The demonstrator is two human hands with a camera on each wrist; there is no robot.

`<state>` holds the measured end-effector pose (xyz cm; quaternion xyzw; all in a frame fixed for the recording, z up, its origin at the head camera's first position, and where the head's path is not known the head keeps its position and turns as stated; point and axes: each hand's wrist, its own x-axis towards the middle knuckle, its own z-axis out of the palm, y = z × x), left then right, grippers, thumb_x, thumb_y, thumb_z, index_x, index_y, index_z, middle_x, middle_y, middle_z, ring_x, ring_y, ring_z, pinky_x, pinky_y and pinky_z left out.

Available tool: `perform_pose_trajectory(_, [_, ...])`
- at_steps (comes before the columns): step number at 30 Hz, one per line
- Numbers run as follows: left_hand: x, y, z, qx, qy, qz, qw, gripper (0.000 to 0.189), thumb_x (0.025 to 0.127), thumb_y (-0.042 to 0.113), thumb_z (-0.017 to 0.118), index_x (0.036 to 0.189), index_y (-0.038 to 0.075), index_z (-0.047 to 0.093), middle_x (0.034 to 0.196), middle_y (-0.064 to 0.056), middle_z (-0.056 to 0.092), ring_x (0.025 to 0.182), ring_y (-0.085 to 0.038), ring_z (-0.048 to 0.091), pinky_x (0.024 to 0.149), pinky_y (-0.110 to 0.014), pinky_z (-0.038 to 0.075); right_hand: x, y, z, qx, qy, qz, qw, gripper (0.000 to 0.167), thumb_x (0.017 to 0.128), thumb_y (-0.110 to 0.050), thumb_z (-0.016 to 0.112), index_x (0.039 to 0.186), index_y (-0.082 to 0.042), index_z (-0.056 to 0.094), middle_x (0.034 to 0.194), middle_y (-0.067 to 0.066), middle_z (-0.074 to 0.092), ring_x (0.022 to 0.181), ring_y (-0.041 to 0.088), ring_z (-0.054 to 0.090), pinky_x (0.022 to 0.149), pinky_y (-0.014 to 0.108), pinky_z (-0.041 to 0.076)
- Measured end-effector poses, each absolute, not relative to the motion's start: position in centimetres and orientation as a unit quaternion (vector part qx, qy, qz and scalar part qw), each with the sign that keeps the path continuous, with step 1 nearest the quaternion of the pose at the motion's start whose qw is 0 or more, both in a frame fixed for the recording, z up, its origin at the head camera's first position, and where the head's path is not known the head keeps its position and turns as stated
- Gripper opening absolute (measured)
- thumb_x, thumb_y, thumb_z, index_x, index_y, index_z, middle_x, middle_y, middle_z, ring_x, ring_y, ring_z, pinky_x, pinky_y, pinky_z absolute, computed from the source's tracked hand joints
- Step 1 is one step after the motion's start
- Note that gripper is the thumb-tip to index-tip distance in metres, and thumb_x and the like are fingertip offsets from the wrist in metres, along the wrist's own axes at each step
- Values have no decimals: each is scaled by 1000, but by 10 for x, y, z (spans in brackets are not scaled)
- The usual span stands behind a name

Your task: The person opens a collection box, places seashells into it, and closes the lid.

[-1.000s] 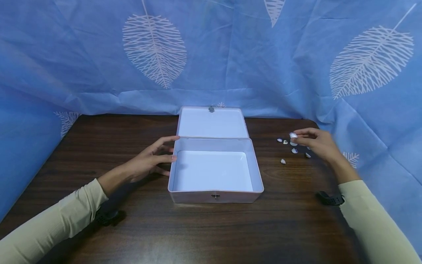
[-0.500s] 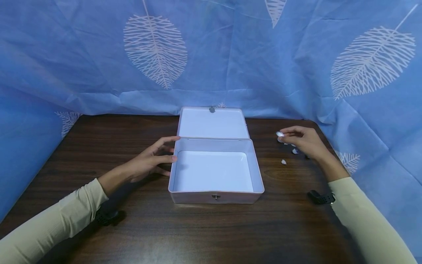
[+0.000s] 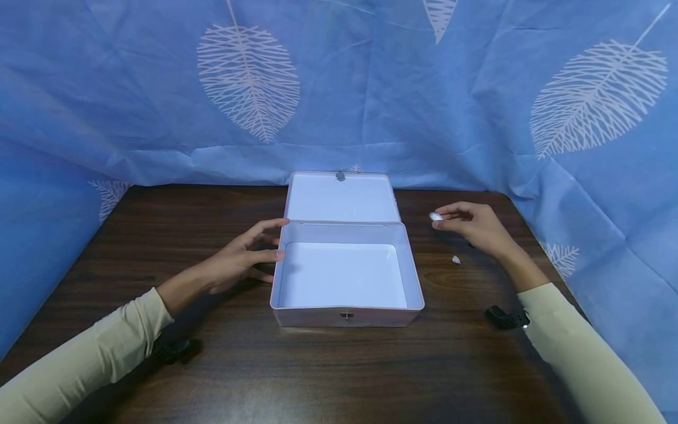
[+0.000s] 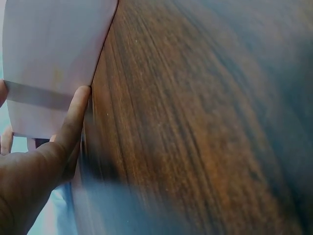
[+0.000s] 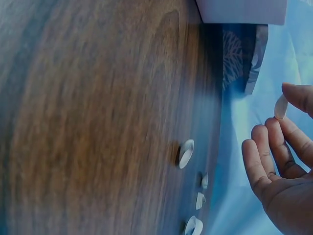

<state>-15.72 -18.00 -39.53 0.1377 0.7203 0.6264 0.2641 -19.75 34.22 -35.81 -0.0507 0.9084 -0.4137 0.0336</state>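
A creased blue cloth [image 3: 413, 106] printed with white leaves [image 3: 250, 82] hangs behind a dark wood-grain table [image 3: 339, 371] and along both its sides, a soft sheen lighting the table's near part.

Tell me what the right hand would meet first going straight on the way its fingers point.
Probably the open lid of the box: in the head view the right hand, pinching a small white shell, points left toward it. Height is unclear, so it might pass above.
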Motion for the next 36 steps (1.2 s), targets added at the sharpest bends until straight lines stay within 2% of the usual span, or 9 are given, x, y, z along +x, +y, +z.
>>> perform_pose_trajectory(6, [-155, -179, -396, 135, 719, 632, 257, 78, 114, 23, 70, 180, 31, 28, 172, -25, 28, 145, -49, 53, 102, -56, 68, -198, 338, -357, -56, 905, -421, 33, 51, 103, -37, 86, 142, -6, 76, 117, -11, 75, 100, -1, 72, 92, 20, 62])
perform_pose_trajectory(17, [-155, -179, -396, 137, 716, 636, 253, 78, 114, 21, 70, 180, 29, 29, 171, -26, 28, 144, -47, 54, 101, -56, 68, -193, 327, -348, -69, 902, -425, 30, 48, 102, -35, 87, 140, -7, 77, 114, -13, 76, 100, -1, 73, 91, 19, 61])
perform_pose_trajectory(23, [-156, -179, -395, 137, 716, 635, 256, 78, 114, 22, 69, 180, 29, 28, 171, -26, 28, 144, -47, 54, 101, -56, 68, -188, 316, -341, -87, 899, -429, 32, 45, 102, -33, 87, 139, -8, 78, 116, -8, 79, 100, -1, 75, 90, 17, 60])
perform_pose_trajectory(28, [-157, -180, -395, 137, 718, 633, 254, 78, 114, 21, 69, 180, 29, 28, 172, -27, 28, 144, -48, 54, 101, -55, 68, -187, 305, -336, -100, 898, -426, 36, 45, 102, -37, 87, 139, -11, 79, 117, -8, 79, 105, 6, 75, 90, 18, 60])
perform_pose_trajectory(36, [-159, -182, -397, 136, 718, 635, 252, 78, 114, 20, 70, 180, 29, 29, 172, -26, 27, 144, -50, 55, 100, -56, 69, -185, 289, -330, -111, 896, -428, 42, 43, 102, -37, 86, 138, -14, 79, 122, 0, 78, 110, 12, 74, 92, 19, 60])
